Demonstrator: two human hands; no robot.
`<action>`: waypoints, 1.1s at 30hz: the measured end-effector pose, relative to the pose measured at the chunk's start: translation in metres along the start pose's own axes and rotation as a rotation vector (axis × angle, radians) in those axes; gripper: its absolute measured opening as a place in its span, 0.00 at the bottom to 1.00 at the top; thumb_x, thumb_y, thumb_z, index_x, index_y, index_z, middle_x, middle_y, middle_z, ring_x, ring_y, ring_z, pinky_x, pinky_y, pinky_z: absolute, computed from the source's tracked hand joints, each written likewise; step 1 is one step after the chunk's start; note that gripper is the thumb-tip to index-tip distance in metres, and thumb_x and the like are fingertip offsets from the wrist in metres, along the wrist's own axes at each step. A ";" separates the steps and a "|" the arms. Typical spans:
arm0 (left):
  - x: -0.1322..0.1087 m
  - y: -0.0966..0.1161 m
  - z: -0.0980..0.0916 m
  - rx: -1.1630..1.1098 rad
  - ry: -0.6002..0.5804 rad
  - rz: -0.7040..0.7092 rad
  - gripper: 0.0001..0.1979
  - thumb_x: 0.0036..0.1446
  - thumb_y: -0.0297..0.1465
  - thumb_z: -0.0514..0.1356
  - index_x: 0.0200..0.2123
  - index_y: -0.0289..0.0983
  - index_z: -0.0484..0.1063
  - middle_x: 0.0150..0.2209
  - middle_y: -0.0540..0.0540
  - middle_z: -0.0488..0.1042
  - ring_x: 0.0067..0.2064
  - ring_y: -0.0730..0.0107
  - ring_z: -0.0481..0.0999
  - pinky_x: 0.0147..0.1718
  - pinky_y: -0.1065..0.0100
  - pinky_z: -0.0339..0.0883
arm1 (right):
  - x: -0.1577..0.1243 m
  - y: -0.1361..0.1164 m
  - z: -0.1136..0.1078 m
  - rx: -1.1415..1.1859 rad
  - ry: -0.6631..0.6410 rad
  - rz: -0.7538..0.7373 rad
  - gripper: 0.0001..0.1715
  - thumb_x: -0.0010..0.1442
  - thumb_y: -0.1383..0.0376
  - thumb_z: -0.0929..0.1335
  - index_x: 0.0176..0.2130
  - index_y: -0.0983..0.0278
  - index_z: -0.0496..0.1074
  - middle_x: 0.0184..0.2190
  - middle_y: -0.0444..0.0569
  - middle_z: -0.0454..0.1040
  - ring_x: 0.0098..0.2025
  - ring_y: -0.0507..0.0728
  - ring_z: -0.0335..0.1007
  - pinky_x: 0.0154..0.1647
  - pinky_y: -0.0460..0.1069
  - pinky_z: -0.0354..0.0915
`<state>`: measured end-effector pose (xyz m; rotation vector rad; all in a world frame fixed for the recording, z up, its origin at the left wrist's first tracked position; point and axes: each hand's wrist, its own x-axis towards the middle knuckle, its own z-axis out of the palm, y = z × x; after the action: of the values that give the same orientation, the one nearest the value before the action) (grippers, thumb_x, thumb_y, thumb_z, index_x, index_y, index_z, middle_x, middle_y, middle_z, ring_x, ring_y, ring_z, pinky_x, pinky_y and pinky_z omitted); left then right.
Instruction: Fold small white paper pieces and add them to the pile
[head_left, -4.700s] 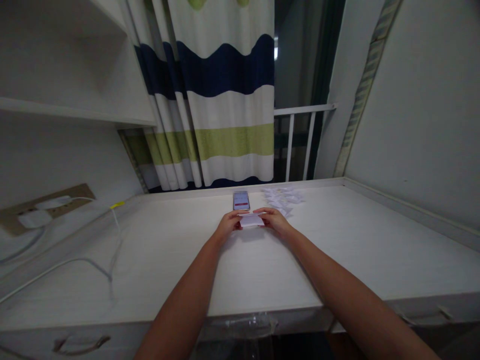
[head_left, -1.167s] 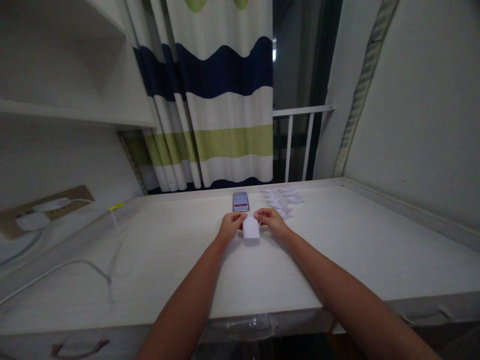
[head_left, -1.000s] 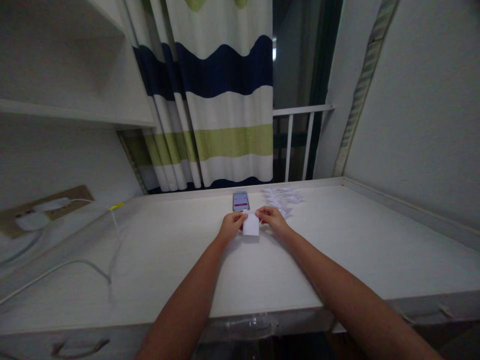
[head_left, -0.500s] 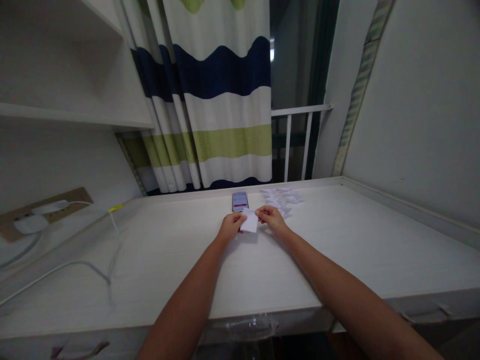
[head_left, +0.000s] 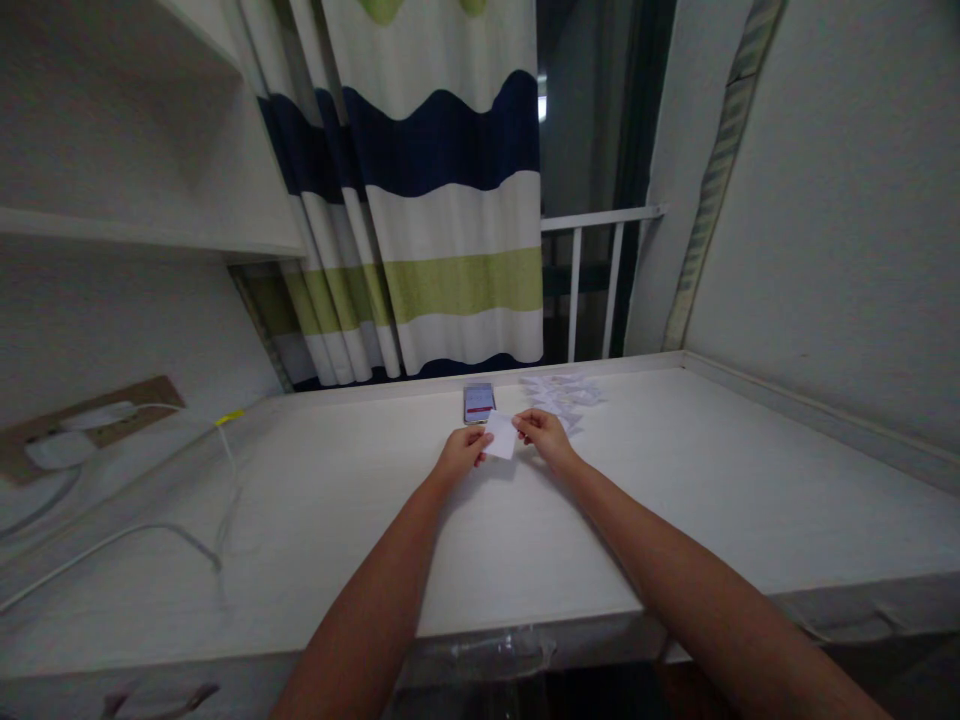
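Between my two hands is a small white piece of paper (head_left: 501, 437), tilted, above the desk. My left hand (head_left: 463, 452) pinches its left edge between thumb and fingers. At its upper right edge, my right hand (head_left: 545, 434) grips it with the fingertips. Just behind the paper lies a phone (head_left: 478, 400) with a lit screen. Several folded white paper pieces (head_left: 551, 392) are spread on the desk beyond my right hand, which partly hides the nearest ones.
The white desk (head_left: 337, 500) has a raised rim along its back and right. White cables (head_left: 165, 525) lie at the left, near a wall socket panel (head_left: 90, 425). A striped curtain (head_left: 457, 220) hangs behind, and a shelf (head_left: 150, 235) juts out at upper left.
The paper has turned slightly between my hands, its upper edge now slanting and its lower edge higher. Both hands keep hold of it in nearly the same place.
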<state>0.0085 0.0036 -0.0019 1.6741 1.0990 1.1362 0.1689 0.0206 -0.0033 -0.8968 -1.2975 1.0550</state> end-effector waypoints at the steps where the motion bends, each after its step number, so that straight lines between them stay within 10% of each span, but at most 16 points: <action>1: 0.000 0.000 0.000 0.008 -0.004 -0.001 0.14 0.43 0.38 0.57 0.27 0.31 0.69 0.15 0.55 0.61 0.15 0.81 0.58 0.14 0.76 0.50 | 0.000 0.000 0.000 -0.002 0.000 0.000 0.13 0.37 0.59 0.68 0.21 0.65 0.66 0.14 0.40 0.64 0.17 0.48 0.58 0.18 0.44 0.54; 25: 0.001 -0.006 0.000 -0.068 -0.083 -0.050 0.13 0.44 0.38 0.57 0.28 0.32 0.67 0.14 0.53 0.64 0.15 0.79 0.61 0.17 0.74 0.55 | 0.001 0.003 -0.004 -0.005 0.066 0.026 0.13 0.37 0.58 0.69 0.23 0.65 0.67 0.15 0.40 0.64 0.18 0.48 0.58 0.18 0.44 0.55; 33: 0.000 -0.008 0.000 0.170 0.143 0.114 0.07 0.42 0.28 0.58 0.29 0.34 0.66 0.28 0.49 0.68 0.27 0.75 0.67 0.27 0.72 0.61 | -0.005 -0.006 0.002 0.081 -0.053 0.071 0.16 0.37 0.57 0.69 0.26 0.65 0.65 0.14 0.39 0.64 0.16 0.48 0.61 0.18 0.44 0.60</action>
<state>0.0065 0.0062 -0.0094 1.8298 1.2318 1.2814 0.1680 0.0139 0.0008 -0.8638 -1.2650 1.1851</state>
